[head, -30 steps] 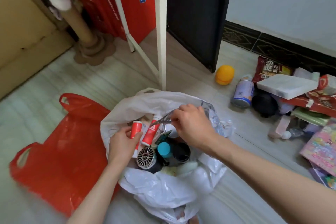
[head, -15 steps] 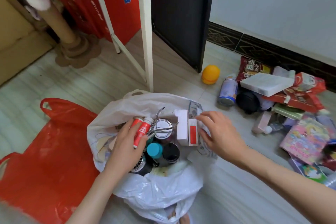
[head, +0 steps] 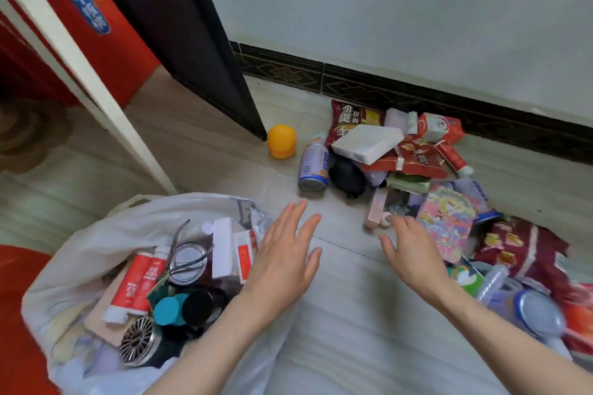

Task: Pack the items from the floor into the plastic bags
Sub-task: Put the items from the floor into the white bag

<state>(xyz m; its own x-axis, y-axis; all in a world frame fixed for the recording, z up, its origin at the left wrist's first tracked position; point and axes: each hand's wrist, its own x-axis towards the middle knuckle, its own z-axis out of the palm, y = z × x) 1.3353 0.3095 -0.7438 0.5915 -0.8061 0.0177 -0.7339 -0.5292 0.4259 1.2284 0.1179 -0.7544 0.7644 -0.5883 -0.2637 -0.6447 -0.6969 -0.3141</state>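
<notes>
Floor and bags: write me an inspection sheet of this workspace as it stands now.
Surface: pale tiled floor, bare between the hands.
Job's things: white bag open at left, holding red tubes, scissors, a white box, a teal cap and a round grille. Red bag lies flat beside it. Pile at right, unpacked: can, noodle packet, white slab, colourful packet, orange ball apart from it.
Clutter: nothing seen beyond the pile.
Grippers: left hand open at the white bag's rim; right hand open, reaching toward the pile; both empty.
Cables: nothing seen.
Surroundings: white wall, dark skirting, dark door, white post, red box.
</notes>
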